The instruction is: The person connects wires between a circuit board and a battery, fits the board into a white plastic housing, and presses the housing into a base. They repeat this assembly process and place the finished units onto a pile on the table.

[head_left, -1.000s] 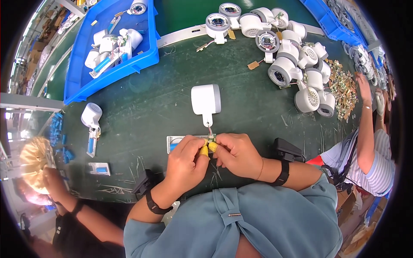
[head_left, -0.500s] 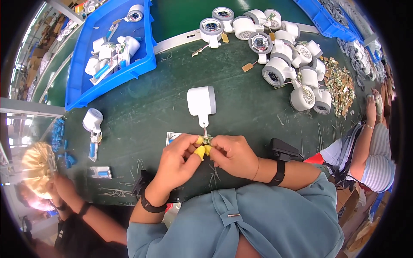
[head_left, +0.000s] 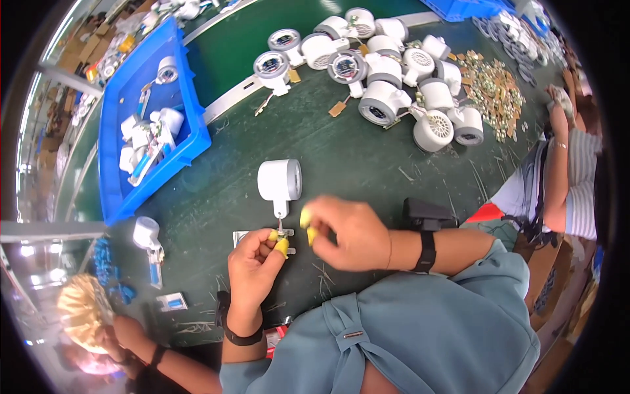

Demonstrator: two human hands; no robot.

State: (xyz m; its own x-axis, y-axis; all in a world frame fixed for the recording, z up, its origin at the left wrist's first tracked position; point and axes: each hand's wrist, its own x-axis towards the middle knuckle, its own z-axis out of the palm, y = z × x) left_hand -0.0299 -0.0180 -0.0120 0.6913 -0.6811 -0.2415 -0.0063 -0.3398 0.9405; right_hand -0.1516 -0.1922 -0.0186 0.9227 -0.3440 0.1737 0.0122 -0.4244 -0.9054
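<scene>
My left hand [head_left: 254, 266] pinches a small circuit board [head_left: 283, 234] between thumb and forefinger, both in yellow finger cots. Thin wires join the board to the neck of a white fan head [head_left: 278, 180] with a grey rim, which lies just beyond on the table. My right hand [head_left: 348, 234] is raised to the right of the board, apart from it. Its cot-covered thumb and forefinger are curved with a gap between them, and I see nothing in them. A pale handle shell [head_left: 240, 236] lies partly hidden behind my left hand.
A blue tray [head_left: 200, 141] at left holds several fan parts. White fan heads [head_left: 380, 102] crowd the far right beside a heap of small boards [head_left: 495, 88]. Another fan [head_left: 148, 240], a shell with a blue cell [head_left: 172, 301] and a co-worker's hand [head_left: 125, 335] are at left.
My right hand has let go of the board and moved up and away to the right. My left hand still pinches the board. The whole view has shifted and turned.
</scene>
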